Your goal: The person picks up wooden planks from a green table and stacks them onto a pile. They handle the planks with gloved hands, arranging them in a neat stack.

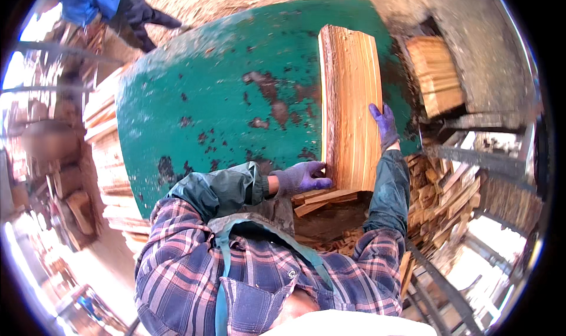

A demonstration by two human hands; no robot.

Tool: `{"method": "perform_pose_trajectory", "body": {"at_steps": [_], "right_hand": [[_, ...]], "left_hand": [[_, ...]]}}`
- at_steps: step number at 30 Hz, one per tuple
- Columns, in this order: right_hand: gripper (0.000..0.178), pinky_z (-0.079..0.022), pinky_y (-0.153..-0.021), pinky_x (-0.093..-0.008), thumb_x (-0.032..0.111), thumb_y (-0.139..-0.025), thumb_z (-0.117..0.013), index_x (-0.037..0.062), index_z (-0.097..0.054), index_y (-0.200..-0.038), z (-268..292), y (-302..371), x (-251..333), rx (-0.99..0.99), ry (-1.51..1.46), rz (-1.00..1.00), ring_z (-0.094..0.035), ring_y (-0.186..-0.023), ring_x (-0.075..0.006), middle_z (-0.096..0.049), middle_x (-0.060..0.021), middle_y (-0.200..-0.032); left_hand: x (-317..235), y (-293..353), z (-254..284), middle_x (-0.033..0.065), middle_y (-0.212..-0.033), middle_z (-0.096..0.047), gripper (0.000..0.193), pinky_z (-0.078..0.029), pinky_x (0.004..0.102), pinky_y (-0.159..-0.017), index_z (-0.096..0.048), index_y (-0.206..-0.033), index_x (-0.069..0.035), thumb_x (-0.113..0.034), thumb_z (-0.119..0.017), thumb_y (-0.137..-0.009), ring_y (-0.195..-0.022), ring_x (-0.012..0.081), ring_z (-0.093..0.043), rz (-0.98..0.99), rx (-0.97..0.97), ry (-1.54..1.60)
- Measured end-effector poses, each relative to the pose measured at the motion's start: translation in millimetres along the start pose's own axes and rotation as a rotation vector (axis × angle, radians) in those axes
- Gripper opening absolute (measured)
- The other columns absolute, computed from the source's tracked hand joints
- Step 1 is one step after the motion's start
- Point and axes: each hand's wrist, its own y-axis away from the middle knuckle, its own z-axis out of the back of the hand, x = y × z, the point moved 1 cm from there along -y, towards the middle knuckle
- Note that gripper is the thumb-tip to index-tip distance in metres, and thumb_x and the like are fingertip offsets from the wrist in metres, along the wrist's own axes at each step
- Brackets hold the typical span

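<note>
A long, thick wooden slab [356, 109] lies lengthwise on the right part of a green worn tabletop [224, 106], its near end reaching past the table's edge toward me. Rough brown bark runs down its left side, and pale lines follow the grain. My left hand [303, 178], in a purple glove, has its fingers curled at the slab's near left edge. On the opposite side, higher up, my right hand [385, 125] grips the right edge, also gloved in purple. Some of the fingers are hidden by the wood.
Stacked boards [112, 165] line the table's left side. A block of cut wood [435, 75] stands beyond the right edge. Split pieces [442, 200] are piled at my right, near a dark metal bar [477, 161]. A person in blue [97, 5] is at the far left.
</note>
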Motion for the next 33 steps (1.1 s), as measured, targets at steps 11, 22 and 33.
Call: {"method": "perform_pose_trajectory", "body": {"at_steps": [11,22,33], "right_hand": [[0.041,-0.051,-0.086,-0.0343,0.031,-0.091,-0.076,0.0005,-0.063,-0.117,-296,95,77,0.217,0.024,0.169,-0.063,-0.094,-0.0183,-0.069,-0.0084,-0.107],[0.046,-0.052,-0.086,-0.0327,0.024,-0.091,-0.077,-0.0038,-0.058,-0.123,-543,193,172,0.533,0.117,0.212,-0.063,-0.097,-0.0182,-0.067,-0.0112,-0.110],[0.078,-0.046,-0.104,-0.0361,0.041,-0.086,-0.078,-0.0067,-0.049,-0.140,-846,249,343,1.226,0.328,0.594,-0.059,-0.119,-0.0246,-0.062,-0.0198,-0.132]], "left_hand": [[82,331,305,0.0205,-0.126,-0.066,0.046,-0.050,0.0382,-0.101,-0.058,-0.131,0.003,-0.018,-0.071,-0.092,-0.118,0.0276,-0.063,-0.311,-1.402,-0.194],[106,413,310,0.0117,-0.134,-0.057,0.079,-0.040,0.0385,-0.109,-0.042,-0.146,0.001,-0.043,-0.075,-0.089,-0.125,0.0230,-0.052,-0.150,-0.954,0.662],[123,577,395,0.0089,-0.128,-0.064,0.064,-0.053,0.0355,-0.097,-0.047,-0.141,-0.001,-0.024,-0.075,-0.088,-0.113,0.0199,-0.063,-0.712,-1.163,1.115]]}}
